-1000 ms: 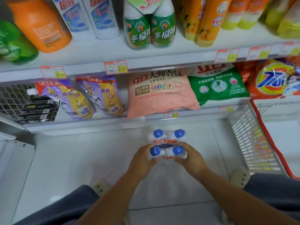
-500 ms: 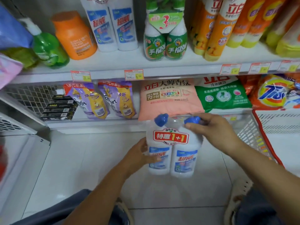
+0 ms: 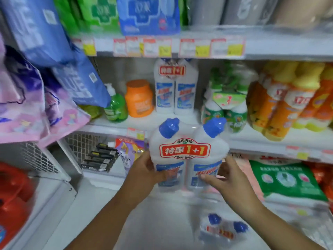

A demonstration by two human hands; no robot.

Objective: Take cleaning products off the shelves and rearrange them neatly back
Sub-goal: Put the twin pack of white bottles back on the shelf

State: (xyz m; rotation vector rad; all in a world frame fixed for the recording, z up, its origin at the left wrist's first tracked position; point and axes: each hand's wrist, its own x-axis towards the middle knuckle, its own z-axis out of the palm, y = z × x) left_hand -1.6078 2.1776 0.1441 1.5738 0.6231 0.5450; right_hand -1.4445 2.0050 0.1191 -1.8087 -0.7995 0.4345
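Observation:
A twin pack of white cleaner bottles (image 3: 187, 141) with blue caps and a red "1+1" label is held upright in front of the middle shelf (image 3: 270, 139). My left hand (image 3: 144, 172) grips its lower left side. My right hand (image 3: 228, 177) holds its lower right side, fingers wrapped round the front. An identical twin pack (image 3: 175, 87) stands at the back of that shelf, in the gap between an orange jar (image 3: 138, 98) and green-white bottles (image 3: 225, 109). A third twin pack (image 3: 223, 230) lies on the floor below my right arm.
Orange and yellow bottles (image 3: 288, 105) fill the shelf's right side, and a green pump bottle (image 3: 115, 107) stands left of the jar. Blue and pink refill bags (image 3: 36, 87) hang at the left. Detergent bags (image 3: 286, 179) lie on the bottom shelf. A red container (image 3: 12, 195) sits at the far left.
The twin pack has been lifted from the floor up to the level of the middle shelf. My right hand moved from the caps to the pack's lower side. The view tilted upward.

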